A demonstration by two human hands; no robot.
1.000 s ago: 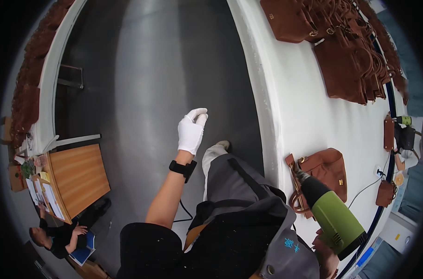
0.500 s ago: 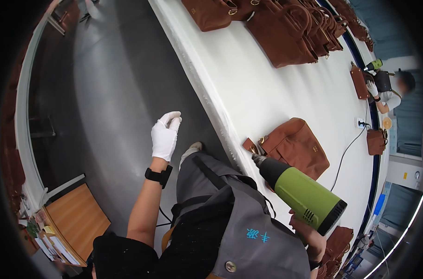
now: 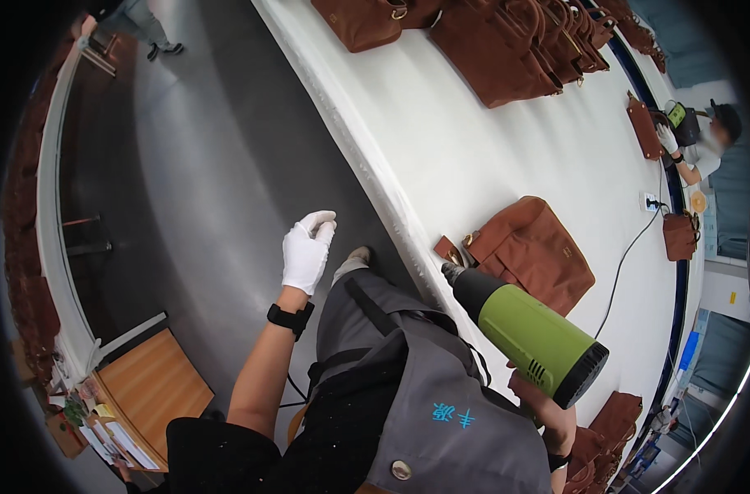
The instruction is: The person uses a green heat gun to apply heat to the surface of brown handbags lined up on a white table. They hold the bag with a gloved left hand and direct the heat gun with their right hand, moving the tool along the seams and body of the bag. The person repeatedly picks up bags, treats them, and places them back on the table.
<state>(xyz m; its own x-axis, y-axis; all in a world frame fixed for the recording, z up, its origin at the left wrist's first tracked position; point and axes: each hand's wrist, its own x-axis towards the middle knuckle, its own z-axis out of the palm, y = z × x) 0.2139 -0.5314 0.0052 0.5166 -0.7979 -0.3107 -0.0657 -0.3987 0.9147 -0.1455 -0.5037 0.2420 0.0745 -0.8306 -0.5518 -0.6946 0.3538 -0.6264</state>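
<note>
Green heat gun [image 3: 527, 333] at the edge of the white counter [image 3: 482, 156], right grip [image 3: 549, 410] closed on it. Brown bag [image 3: 548, 251] lies just beyond. Left grip [image 3: 306, 251] gloved, fingers bent; open or closed, I can't tell.

The gloved left hand [image 3: 306, 253] hangs near mid-frame, fingers [image 3: 317, 220] loosely bent — its bare forearm [image 3: 261, 375] slanting up from lower left — while the right hand [image 3: 536, 399] (partly hidden) grips at lower right.

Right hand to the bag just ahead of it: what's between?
In the head view, the green heat gun, held in the right hand, partly overlapping the brown bag.
</note>
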